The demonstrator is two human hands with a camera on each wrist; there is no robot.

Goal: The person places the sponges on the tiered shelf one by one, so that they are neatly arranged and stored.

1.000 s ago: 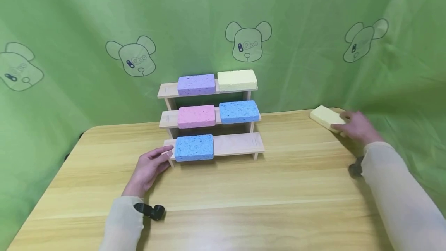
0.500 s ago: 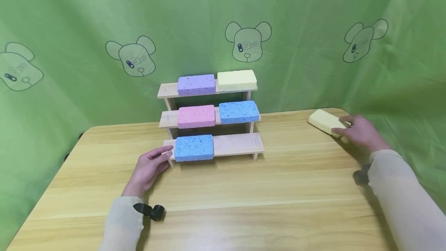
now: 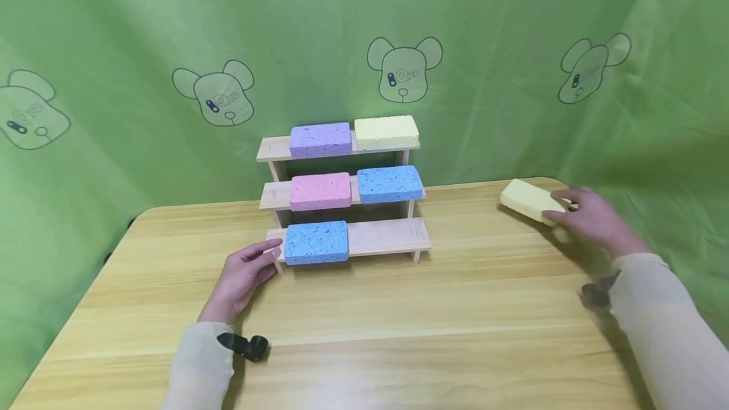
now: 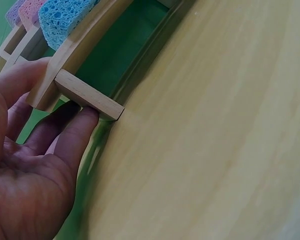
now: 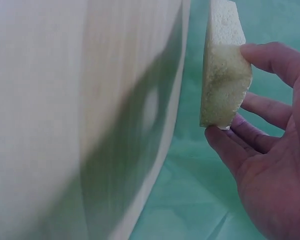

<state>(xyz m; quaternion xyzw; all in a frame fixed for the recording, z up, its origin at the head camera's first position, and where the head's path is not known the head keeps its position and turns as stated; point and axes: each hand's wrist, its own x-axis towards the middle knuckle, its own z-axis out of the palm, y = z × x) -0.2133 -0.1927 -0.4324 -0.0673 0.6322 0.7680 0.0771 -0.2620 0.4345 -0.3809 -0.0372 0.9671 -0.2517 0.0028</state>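
My right hand (image 3: 595, 217) pinches a pale yellow sponge (image 3: 526, 198) by its near end, at the back right of the table. In the right wrist view this sponge (image 5: 224, 75) is raised off the tabletop, thumb and fingertips on opposite edges. A three-step wooden display rack (image 3: 387, 236) stands at the back middle. My left hand (image 3: 247, 274) grips the left end of its lowest step, with fingers against the leg (image 4: 89, 95) in the left wrist view. Beside that hand a blue sponge (image 3: 316, 243) lies on the lowest step.
On the middle step lie a pink sponge (image 3: 321, 191) and another blue sponge (image 3: 390, 183). The top step bears a purple sponge (image 3: 321, 139) and a yellow sponge (image 3: 386, 132). A green curtain (image 3: 307, 30) hangs behind the wooden table (image 3: 364, 347).
My right hand has lifted the yellow sponge slightly and drawn it a little toward me, its far end shifting left. The left hand stays on the rack.
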